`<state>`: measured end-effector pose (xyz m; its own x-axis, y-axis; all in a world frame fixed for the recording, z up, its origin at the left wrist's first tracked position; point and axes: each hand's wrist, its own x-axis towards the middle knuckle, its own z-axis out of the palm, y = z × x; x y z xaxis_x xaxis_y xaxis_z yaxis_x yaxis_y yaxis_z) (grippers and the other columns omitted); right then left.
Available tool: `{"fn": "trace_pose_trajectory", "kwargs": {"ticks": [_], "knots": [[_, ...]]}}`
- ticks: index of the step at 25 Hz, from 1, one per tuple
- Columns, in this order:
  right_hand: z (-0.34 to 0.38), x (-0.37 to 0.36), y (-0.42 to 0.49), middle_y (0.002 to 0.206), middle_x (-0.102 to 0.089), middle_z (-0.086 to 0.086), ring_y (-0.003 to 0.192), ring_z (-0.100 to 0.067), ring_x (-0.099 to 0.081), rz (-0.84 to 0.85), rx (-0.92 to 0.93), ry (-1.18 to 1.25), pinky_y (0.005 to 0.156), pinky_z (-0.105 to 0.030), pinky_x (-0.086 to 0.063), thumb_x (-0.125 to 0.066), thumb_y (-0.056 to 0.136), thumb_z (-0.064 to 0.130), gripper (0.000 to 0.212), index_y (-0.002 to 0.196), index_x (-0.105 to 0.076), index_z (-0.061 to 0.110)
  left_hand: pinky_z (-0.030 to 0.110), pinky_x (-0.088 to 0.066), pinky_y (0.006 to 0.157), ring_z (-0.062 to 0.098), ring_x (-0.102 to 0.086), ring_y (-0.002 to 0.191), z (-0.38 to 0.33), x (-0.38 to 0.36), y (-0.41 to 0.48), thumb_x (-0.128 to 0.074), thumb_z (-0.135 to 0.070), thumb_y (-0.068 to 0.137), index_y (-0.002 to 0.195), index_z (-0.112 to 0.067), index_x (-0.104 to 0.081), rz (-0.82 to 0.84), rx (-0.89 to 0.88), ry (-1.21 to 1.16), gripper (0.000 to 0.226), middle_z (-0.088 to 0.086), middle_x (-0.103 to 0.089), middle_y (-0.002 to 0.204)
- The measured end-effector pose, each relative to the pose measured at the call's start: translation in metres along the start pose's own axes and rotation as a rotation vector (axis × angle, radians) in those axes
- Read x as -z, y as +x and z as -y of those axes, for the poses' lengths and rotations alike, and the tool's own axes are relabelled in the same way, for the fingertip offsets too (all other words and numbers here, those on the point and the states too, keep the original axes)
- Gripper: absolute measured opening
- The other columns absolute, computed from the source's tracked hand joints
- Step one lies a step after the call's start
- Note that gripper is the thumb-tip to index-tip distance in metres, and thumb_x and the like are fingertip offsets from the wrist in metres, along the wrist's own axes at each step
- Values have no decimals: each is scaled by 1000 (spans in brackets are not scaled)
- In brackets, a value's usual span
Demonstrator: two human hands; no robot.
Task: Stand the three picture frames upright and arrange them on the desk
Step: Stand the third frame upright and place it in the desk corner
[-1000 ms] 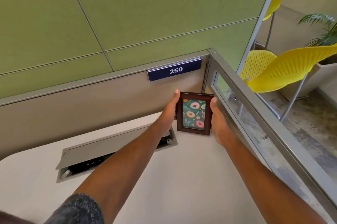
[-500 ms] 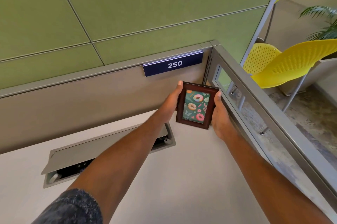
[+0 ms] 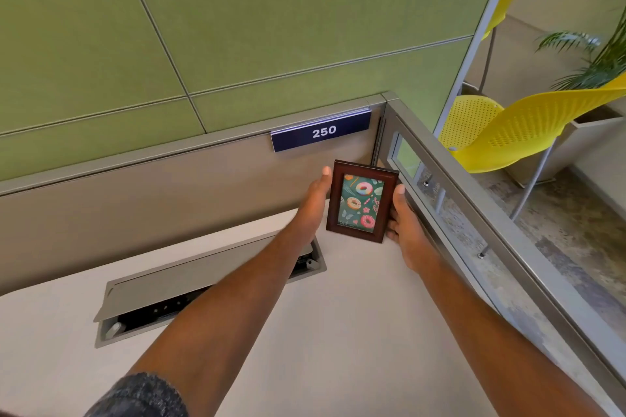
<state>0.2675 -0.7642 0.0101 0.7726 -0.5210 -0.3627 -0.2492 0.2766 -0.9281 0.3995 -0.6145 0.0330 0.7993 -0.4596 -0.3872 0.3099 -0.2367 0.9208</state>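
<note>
Dark wooden picture frame (image 3: 361,201) with doughnut print, held upright in the desk (image 3: 338,332) corner, tilted slightly clockwise; gripped at its sides by left hand (image 3: 313,204) and right hand (image 3: 404,230); open cable hatch (image 3: 203,284) at 8 o'clock, glass partition (image 3: 474,213) at 3 o'clock, number plate (image 3: 321,131) at 12.

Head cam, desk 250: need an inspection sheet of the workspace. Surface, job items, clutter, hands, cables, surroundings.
Surface: white desk, bare apart from a built-in cable hatch, lid ajar.
Job's things: one dark wooden picture frame with a donut print, upright in the back right corner; other two frames not in view.
Clutter: nothing seen.
Grippers: left hand and right hand grip the frame's two sides.
Cables: none on the desk; hatch interior too dark to tell.
Surroundings: green partition panels, blue sign 250, glazed side divider, yellow chair, potted plant.
</note>
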Motion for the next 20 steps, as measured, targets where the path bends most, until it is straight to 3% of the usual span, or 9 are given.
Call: {"fn": "trace_pose_trajectory", "kwargs": {"ticks": [1, 2, 3, 5, 8, 11, 15, 17, 20], "knots": [[2, 0, -10, 122, -77, 22, 110, -2, -78, -5, -3, -12, 93, -24, -56, -40, 90, 91, 71, 136, -68, 45, 39, -34, 119, 11, -54, 146, -2, 3, -7, -32, -71, 109, 159, -21, -49, -49, 13, 14, 73, 1, -57, 162], [2, 0, -20, 127, -75, 20, 116, -4, -75, -9, 4, -17, 100, -29, -48, -38, 94, 88, 70, 142, -66, 47, 43, -32, 123, 23, -44, 155, -4, 8, -17, -33, -71, 108, 164, -19, -42, -94, 20, 32, 77, 7, -48, 169], [3, 0, -31, 126, -76, 22, 116, -2, -74, -12, 26, -19, 103, -29, -46, -38, 97, 85, 62, 139, -69, 51, 43, -34, 120, 28, -43, 156, -3, 12, -27, -36, -71, 108, 163, -19, -43, -143, 5, 43, 76, 8, -49, 166], [-1, -1, -51, 122, -80, 25, 114, 6, -74, -28, 94, -32, 103, -26, -56, -44, 102, 78, 49, 131, -73, 52, 36, -38, 108, 28, -53, 146, 3, 24, -50, -46, -68, 107, 150, -22, -57, -240, -60, 23, 64, 2, -62, 145], [-9, -10, -82, 147, -70, 5, 135, -9, -65, -56, 101, -104, 119, -41, -49, -54, 94, 83, 80, 151, -60, 27, 37, -40, 105, 19, -58, 128, 14, 43, -97, -50, -69, 104, 119, -38, -68, -276, -105, 43, 38, -11, -66, 127], [-12, -27, -113, 160, -54, 12, 144, -10, -52, 10, 96, -207, 120, -36, -39, -58, 90, 85, 93, 163, -47, 29, 32, -41, 99, 8, -58, 119, 23, 62, -143, -52, -70, 103, 98, -53, -66, -276, -131, 68, 22, -31, -64, 110], [-20, -54, -153, 166, -49, 4, 152, -17, -46, 166, 47, -302, 127, -45, -36, -53, 84, 90, 101, 163, -46, 28, 31, -47, 92, 13, -63, 108, 39, 94, -199, -54, -72, 100, 107, -20, -73, -324, -135, 30, 57, -13, -73, 109], [-23, -71, -172, 166, -50, 4, 152, -17, -46, 237, 35, -343, 127, -44, -35, -51, 79, 95, 108, 163, -46, 28, 33, -49, 99, 12, -69, 115, 46, 111, -226, -55, -67, 103, 107, -23, -81, -338, -121, 12, 52, -9, -80, 117], [-31, -99, -198, 168, -48, 4, 154, -18, -45, 335, 42, -396, 129, -47, -35, -49, 75, 99, 114, 164, -46, 28, 36, -52, 105, 18, -76, 113, 58, 133, -267, -56, -56, 108, 104, -22, -85, -376, -107, -4, 45, -3, -84, 112]]}}
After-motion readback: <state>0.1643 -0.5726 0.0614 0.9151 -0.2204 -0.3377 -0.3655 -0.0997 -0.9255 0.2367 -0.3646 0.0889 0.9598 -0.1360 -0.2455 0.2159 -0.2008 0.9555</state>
